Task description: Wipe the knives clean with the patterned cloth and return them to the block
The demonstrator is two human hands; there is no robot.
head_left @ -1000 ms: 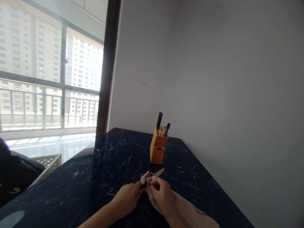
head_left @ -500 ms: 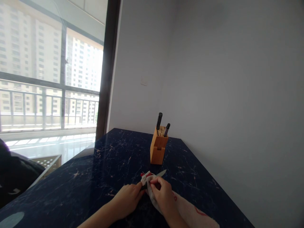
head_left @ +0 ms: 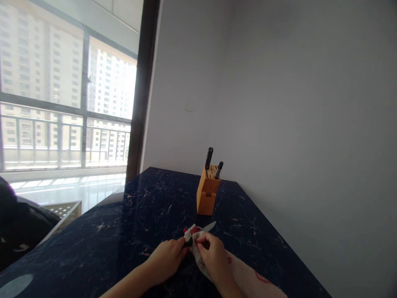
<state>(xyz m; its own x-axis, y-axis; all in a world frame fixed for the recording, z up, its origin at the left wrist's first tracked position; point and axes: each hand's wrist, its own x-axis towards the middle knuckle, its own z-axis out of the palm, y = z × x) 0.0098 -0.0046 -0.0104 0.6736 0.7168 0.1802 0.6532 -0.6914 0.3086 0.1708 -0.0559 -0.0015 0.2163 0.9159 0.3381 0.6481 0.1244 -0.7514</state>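
Observation:
My left hand (head_left: 166, 260) is closed around the black handle of a small kitchen knife (head_left: 209, 226), whose steel blade points away to the upper right. My right hand (head_left: 211, 254) pinches a white towel with red markings (head_left: 248, 279) around the blade near the handle, and the fingers hide part of the steel. The blade's tip sticks out past the cloth. The towel trails from my right hand toward the lower right, lying over the counter.
A wooden knife block (head_left: 206, 196) holding several black-handled knives (head_left: 209, 158) stands just beyond my hands on the dark veined stone countertop (head_left: 139, 231). A grey wall runs along the right edge. A large window and a dark object are at the left.
The knife has shifted slightly, with its tip moving a little. My right hand still pinches the towel on the blade, and my left hand still grips the handle.

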